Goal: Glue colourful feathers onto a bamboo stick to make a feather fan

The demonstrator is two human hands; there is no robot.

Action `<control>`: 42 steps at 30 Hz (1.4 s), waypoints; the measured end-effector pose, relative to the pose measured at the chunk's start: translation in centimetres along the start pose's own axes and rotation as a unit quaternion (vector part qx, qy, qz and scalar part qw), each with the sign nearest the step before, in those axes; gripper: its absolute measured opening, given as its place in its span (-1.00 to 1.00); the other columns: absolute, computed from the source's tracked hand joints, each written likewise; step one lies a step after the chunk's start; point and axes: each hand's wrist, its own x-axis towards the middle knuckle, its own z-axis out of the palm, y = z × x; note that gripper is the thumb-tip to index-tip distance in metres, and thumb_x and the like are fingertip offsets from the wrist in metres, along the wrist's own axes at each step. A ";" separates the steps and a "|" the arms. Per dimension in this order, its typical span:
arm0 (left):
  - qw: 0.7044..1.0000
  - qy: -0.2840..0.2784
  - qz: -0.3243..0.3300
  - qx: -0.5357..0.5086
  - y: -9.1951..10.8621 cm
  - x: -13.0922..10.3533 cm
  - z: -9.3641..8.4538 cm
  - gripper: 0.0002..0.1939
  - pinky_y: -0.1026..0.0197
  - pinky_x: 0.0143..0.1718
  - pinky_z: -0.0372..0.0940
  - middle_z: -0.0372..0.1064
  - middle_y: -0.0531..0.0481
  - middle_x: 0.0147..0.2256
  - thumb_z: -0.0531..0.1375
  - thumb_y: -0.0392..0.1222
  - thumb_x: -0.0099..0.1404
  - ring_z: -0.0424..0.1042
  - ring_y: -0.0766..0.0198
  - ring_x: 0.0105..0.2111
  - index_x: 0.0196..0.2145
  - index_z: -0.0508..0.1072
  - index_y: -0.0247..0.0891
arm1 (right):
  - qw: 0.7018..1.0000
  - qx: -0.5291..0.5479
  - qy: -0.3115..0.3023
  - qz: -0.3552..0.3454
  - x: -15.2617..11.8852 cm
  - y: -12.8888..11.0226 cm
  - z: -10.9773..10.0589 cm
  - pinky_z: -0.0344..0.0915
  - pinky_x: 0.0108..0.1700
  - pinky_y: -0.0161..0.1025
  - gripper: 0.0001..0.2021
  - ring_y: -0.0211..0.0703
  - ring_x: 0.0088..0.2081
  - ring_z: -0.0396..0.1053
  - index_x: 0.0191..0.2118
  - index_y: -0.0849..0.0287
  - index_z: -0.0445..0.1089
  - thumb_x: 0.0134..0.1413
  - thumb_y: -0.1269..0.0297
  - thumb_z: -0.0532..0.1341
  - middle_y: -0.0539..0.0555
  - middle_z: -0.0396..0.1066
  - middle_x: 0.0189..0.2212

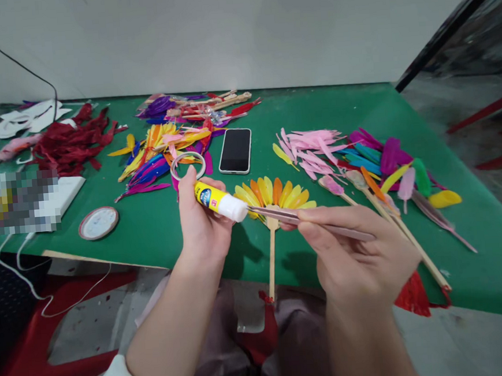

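Observation:
My left hand (204, 220) is closed around a yellow glue stick (221, 201) with a white end pointing right. In my right hand (360, 249) is a pair of tweezers (314, 219), pinched, its tips at the white end of the glue stick. Behind and below them a fan of yellow and orange feathers (277, 191) lies on the green table (158, 218), its wooden handle (273, 261) reaching over the front edge. A red tassel (267, 297) hangs from the handle's end.
A phone (235, 150) lies beyond my hands. Colourful feathers (157, 155) and a tape roll (187, 166) are left of it, pink feathers (317, 145) right. Further right are more wooden-handled pieces (412, 245). A round lid (98, 223) and red ribbons (76, 141) lie left.

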 end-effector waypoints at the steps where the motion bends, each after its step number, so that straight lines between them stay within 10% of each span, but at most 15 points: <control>1: 1.000 0.001 0.000 0.001 0.0 0.0 0.0 -0.71 0.44 -0.64 0.07 0.13 0.19 -0.67 0.20 -0.06 0.00 0.20 0.52 -0.67 -0.59 0.17 -0.26 | 1.000 0.001 -0.002 0.000 0.0 0.0 0.0 0.42 -0.42 -0.37 -0.70 -0.30 -0.45 0.44 -0.32 -0.03 0.47 -0.16 0.55 0.27 -0.12 0.49 -0.44; 42: 1.000 -0.012 -0.017 0.020 0.1 0.1 -0.1 -0.67 0.43 -0.70 0.05 0.14 0.18 -0.70 0.20 0.00 -0.02 0.19 0.53 -0.71 -0.63 0.18 -0.27 | 1.000 -0.023 -0.002 -0.004 -0.1 -0.1 0.1 0.42 -0.41 -0.30 -0.71 -0.25 -0.43 0.44 -0.32 -0.08 0.45 -0.14 0.51 0.26 -0.12 0.49 -0.45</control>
